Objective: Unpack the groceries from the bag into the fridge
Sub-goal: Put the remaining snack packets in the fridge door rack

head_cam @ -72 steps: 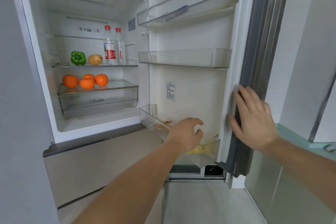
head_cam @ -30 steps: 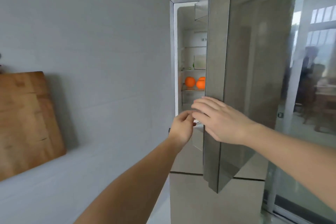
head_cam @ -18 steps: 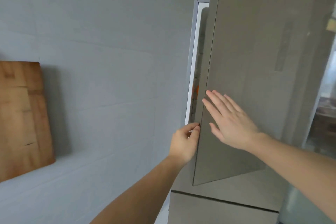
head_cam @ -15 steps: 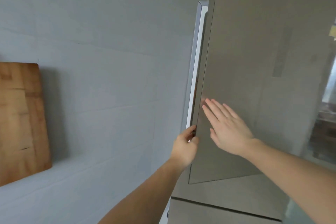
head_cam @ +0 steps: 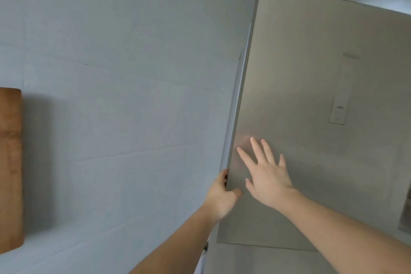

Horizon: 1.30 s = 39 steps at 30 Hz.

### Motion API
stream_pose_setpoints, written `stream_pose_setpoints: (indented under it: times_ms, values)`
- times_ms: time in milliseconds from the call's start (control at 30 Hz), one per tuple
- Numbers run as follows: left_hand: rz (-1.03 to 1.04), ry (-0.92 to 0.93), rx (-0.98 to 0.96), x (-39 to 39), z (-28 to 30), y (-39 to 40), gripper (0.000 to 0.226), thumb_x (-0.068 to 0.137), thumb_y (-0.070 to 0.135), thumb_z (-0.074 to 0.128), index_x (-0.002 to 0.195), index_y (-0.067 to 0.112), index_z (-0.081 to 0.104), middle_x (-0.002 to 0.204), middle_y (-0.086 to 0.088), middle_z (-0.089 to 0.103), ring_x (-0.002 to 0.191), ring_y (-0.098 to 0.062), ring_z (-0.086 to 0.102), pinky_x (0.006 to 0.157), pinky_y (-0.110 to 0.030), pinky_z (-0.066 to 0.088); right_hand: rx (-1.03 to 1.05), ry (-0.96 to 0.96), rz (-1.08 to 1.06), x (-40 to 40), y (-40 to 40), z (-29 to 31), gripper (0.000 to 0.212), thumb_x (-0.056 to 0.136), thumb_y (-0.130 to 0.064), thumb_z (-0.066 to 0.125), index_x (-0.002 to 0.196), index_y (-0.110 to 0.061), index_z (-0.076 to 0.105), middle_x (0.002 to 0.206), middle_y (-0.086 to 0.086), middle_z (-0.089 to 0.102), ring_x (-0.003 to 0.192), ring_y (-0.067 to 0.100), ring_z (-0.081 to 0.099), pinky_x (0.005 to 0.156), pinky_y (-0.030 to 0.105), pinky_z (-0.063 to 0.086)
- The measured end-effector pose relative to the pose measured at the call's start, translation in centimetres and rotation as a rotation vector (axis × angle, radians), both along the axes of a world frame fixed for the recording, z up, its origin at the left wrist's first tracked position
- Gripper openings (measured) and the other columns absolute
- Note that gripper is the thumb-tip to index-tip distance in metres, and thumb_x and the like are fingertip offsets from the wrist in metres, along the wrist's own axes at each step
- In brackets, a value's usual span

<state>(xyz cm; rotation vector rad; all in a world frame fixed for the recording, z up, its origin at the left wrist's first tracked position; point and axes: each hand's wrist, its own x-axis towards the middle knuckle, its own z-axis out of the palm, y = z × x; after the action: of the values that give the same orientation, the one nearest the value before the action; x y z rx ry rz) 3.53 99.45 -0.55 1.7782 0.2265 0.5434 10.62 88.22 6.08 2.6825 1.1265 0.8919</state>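
brushed-steel fridge door [head_cam: 311,118] stood nearly closed against the cabinet, groceries and bag out of view. right hand [head_cam: 266,176] lay flat, fingers spread, near the door's left edge, while left hand [head_cam: 220,196] gripped that edge, fingers curled behind it. advice: withdraw the left fingers before the seal meets, then press evenly through the right palm.

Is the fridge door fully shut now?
Almost shut. The fridge door has only a thin gap at its left edge, where the left hand grips; the right hand presses flat.
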Motion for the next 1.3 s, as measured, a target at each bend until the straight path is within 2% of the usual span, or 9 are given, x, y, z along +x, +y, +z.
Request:
stream_pose_setpoints:
  times_ms: [133,233,367,500,733,900,967,1100,1300]
  values:
    - [0.131,-0.008,0.244,1.4,0.3,1.5,0.072,0.088,0.011,0.057,0.150,0.027,0.023,0.137,0.002,0.044,0.129,-0.020,0.045,0.099,-0.021,0.039,-0.013,-0.091,0.011,2.4,2.1,-0.8,0.103,0.071,-0.046,0.074,0.152,-0.035,0.012,0.162,0.009,-0.006,0.148,0.036,-0.001,0.105,0.072,0.016]
    - [0.234,-0.061,0.297,3.9,0.9,2.4,0.077,0.086,0.014,0.062,0.152,0.021,0.021,0.144,-0.002,0.043,0.131,-0.020,0.045,0.108,-0.027,0.038,0.021,-0.158,0.087,4.9,2.9,-1.1,0.110,0.045,-0.045,0.087,0.143,-0.031,0.040,0.157,0.011,0.025,0.142,0.037,0.025,0.098,0.073,0.029]
    - [0.321,-0.081,0.218,7.3,1.4,2.8,0.079,0.083,0.013,0.063,0.151,0.020,0.025,0.142,-0.004,0.046,0.129,-0.020,0.047,0.108,-0.035,0.040,0.002,-0.249,0.134,7.7,3.0,-0.3,0.106,0.040,-0.040,0.090,0.137,-0.030,0.050,0.154,0.010,0.031,0.139,0.036,0.031,0.100,0.073,0.028]
    - [0.353,-0.105,0.168,9.7,1.8,3.8,0.069,0.083,0.016,0.065,0.143,0.029,0.033,0.128,0.001,0.052,0.111,-0.014,0.053,0.098,-0.030,0.046,-0.001,-0.250,0.065,9.9,2.9,0.7,0.110,0.042,-0.051,0.088,0.142,-0.030,0.046,0.157,0.011,0.021,0.142,0.039,0.024,0.104,0.076,0.010]
    - [0.369,-0.113,0.145,12.4,1.9,4.8,0.068,0.082,0.020,0.070,0.141,0.033,0.037,0.126,0.004,0.056,0.117,-0.014,0.053,0.099,-0.032,0.047,0.026,-0.215,0.043,12.8,3.6,0.9,0.108,0.046,-0.054,0.085,0.143,-0.030,0.044,0.157,0.010,0.016,0.143,0.041,0.018,0.101,0.076,0.013]
    - [0.427,-0.142,0.152,13.4,2.4,6.2,0.057,0.081,0.021,0.074,0.127,0.037,0.044,0.109,0.010,0.059,0.097,-0.008,0.060,0.082,-0.026,0.051,-0.017,-0.295,0.029,13.4,4.5,1.4,0.102,0.077,-0.057,0.064,0.153,-0.032,0.000,0.161,0.012,-0.014,0.145,0.042,-0.011,0.100,0.078,-0.005]
    - [0.430,-0.152,0.160,13.7,2.3,6.3,0.056,0.080,0.022,0.076,0.124,0.037,0.046,0.107,0.009,0.060,0.093,-0.008,0.061,0.077,-0.024,0.051,-0.015,-0.300,0.020,13.6,4.5,1.5,0.101,0.079,-0.055,0.063,0.153,-0.032,-0.001,0.161,0.011,-0.015,0.145,0.043,-0.013,0.100,0.078,-0.005]
    - [0.428,-0.134,0.159,13.8,1.8,6.2,0.060,0.081,0.022,0.076,0.129,0.036,0.043,0.112,0.008,0.060,0.098,-0.011,0.061,0.077,-0.024,0.051,-0.051,-0.261,0.033,13.7,4.5,1.0,0.099,0.083,-0.053,0.059,0.152,-0.031,-0.009,0.158,0.011,-0.023,0.143,0.043,-0.019,0.099,0.078,-0.006]
    - [0.393,-0.097,0.358,11.2,2.4,4.7,0.079,0.085,0.030,0.070,0.149,0.034,0.024,0.148,0.008,0.039,0.134,-0.015,0.042,0.102,-0.022,0.036,-0.009,-0.112,0.115,12.6,2.7,1.6,0.095,0.085,-0.052,0.058,0.152,-0.032,-0.006,0.159,0.006,-0.021,0.143,0.033,-0.023,0.108,0.071,0.003]
